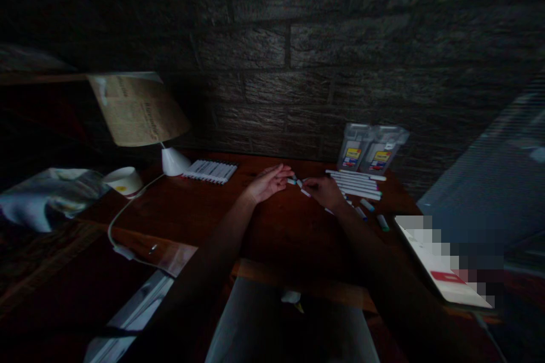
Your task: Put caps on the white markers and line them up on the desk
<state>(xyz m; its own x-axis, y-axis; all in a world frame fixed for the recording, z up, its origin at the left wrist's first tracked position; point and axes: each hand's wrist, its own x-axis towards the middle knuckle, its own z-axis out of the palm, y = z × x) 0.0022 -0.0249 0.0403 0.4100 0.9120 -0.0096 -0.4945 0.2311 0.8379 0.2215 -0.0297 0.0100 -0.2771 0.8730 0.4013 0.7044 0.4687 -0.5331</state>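
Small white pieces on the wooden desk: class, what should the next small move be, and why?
Probably the right hand, once free, should reach for the loose green-ended white piece: it lies apart, beyond the right forearm, while a few small white pieces are grouped between that hand and the left hand. Whether either grips one is too dark to tell.

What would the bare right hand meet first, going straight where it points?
The right hand would probably first meet the small white cylindrical piece just ahead; dim light leaves depth unclear.

hands (pixel 269 184) 2 | clear cases (pixel 352 150) 2 | lamp (pixel 142 110) 1 | cup (pixel 123 181) 1 | markers (pixel 210 171) many, count unclear
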